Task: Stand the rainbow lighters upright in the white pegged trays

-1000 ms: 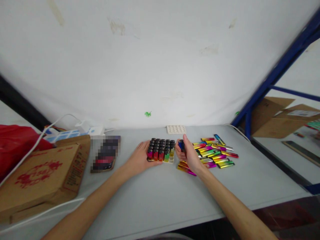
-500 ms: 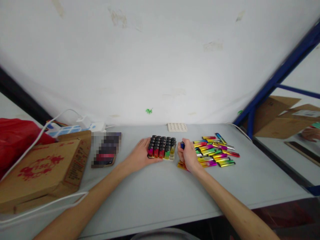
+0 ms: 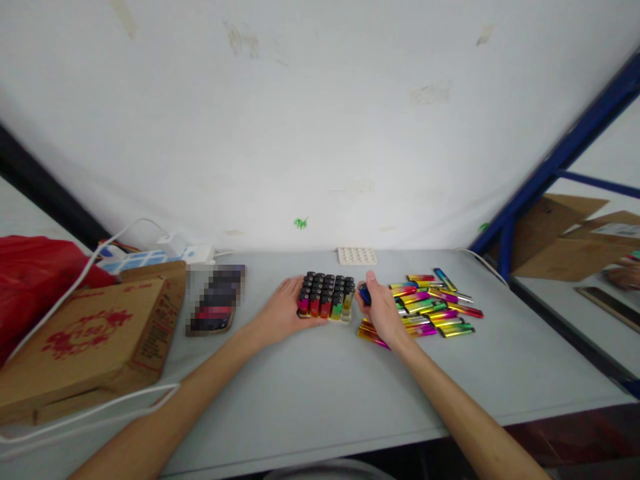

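Upright lighters (image 3: pixel 325 293) with black tops and red, pink, green and yellow bodies stand packed in rows in a pale tray (image 3: pixel 342 321) on the grey table. My left hand (image 3: pixel 283 312) is wrapped round the left end of this block, with the thumb along the front and fingers behind. Just off the block's right side, my right hand (image 3: pixel 383 312) is closed on a dark blue lighter (image 3: pixel 365 295), its thumb pointing up. Beneath and beyond that hand lies a loose pile of shiny multicoloured lighters (image 3: pixel 430 303).
A white grid tray (image 3: pixel 357 256) lies against the wall. To the left are a partly blurred phone (image 3: pixel 217 300), a cardboard box (image 3: pixel 90 333), a red bag (image 3: pixel 40 273) and a white cable (image 3: pixel 90 417). Blue metal framing (image 3: pixel 575 153) and an open carton (image 3: pixel 560 233) are at right.
My right hand has turned a little, its thumb now raised and the dark blue lighter tilted and more visible. My left hand stays at the block. The view has shifted slightly.
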The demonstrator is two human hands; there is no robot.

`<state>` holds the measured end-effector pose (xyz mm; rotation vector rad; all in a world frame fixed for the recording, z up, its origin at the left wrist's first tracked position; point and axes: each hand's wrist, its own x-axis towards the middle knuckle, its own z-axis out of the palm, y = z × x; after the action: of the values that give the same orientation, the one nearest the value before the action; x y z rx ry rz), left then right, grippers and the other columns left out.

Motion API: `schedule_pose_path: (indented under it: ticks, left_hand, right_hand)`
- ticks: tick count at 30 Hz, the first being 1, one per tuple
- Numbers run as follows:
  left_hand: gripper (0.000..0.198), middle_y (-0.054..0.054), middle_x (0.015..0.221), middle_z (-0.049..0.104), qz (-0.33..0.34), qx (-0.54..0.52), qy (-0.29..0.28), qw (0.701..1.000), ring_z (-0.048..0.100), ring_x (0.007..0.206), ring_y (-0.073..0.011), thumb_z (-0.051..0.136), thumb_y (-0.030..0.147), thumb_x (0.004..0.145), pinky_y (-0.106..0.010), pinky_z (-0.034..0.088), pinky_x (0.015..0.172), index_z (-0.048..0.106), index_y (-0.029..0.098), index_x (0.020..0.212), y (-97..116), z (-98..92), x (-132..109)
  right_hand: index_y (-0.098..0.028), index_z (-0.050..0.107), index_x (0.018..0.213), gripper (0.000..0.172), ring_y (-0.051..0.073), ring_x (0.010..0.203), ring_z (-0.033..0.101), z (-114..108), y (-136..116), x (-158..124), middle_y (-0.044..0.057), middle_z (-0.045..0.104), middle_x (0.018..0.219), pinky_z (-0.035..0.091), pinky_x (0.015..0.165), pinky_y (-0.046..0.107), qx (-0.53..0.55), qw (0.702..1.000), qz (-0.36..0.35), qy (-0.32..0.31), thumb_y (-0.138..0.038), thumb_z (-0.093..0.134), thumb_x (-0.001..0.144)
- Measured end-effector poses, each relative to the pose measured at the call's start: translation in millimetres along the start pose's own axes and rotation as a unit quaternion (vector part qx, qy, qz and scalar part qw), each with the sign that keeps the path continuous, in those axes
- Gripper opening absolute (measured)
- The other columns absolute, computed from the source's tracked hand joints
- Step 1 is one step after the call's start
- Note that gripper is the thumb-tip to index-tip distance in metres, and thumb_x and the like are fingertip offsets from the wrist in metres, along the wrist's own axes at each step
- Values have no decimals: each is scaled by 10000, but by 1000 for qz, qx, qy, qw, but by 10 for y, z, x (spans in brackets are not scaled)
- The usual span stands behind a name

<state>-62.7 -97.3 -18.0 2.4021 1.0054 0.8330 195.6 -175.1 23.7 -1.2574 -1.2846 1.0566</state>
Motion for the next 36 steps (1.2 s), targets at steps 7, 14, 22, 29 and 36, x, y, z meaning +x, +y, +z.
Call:
schedule_pose_path:
  ticks: [7,14,22,29,36]
  left_hand:
    - [799,-137,1427,774,-6,3,3,1000,719,1350,-418,1066,540,768,-582,564,1226,731,289,1448,5,5,-6]
    - [812,-144,1452,765,3,0,2,1000,711,1365,-416,1055,556,787,-588,554,1240,718,278,1472,14,7,-9]
    - [828,-142,1446,771,-1,5,5,1000,718,1364,-420,1063,560,767,-590,559,1242,720,276,1465,21,-2,-4]
    - [810,-145,1448,770,4,6,8,1000,715,1370,-422,1049,575,779,-596,554,1246,722,270,1455,14,14,-6]
    - [813,-144,1437,776,5,3,15,1000,723,1356,-427,1056,576,766,-607,569,1227,728,270,1445,12,28,-2]
  right_hand:
    - [-267,638,977,517,219,714,602,-245,-230,-153,9,637,768,459,685,342,-206,966,-149,-36,-693,432,1186]
    - [-255,698,943,373,250,842,720,-389,-187,-94,70,760,903,569,817,365,-296,923,-244,-36,-580,663,1124]
    - [-253,692,934,394,207,659,752,-398,-77,-62,31,820,778,545,669,290,-307,926,-211,-53,-580,642,1147]
    - [-246,712,923,381,206,649,763,-431,8,-30,37,824,772,534,671,284,-349,905,-231,-77,-536,651,1163]
    - [-229,775,923,417,225,649,759,-392,41,9,67,849,808,485,644,304,-451,861,-226,-62,-582,711,1135]
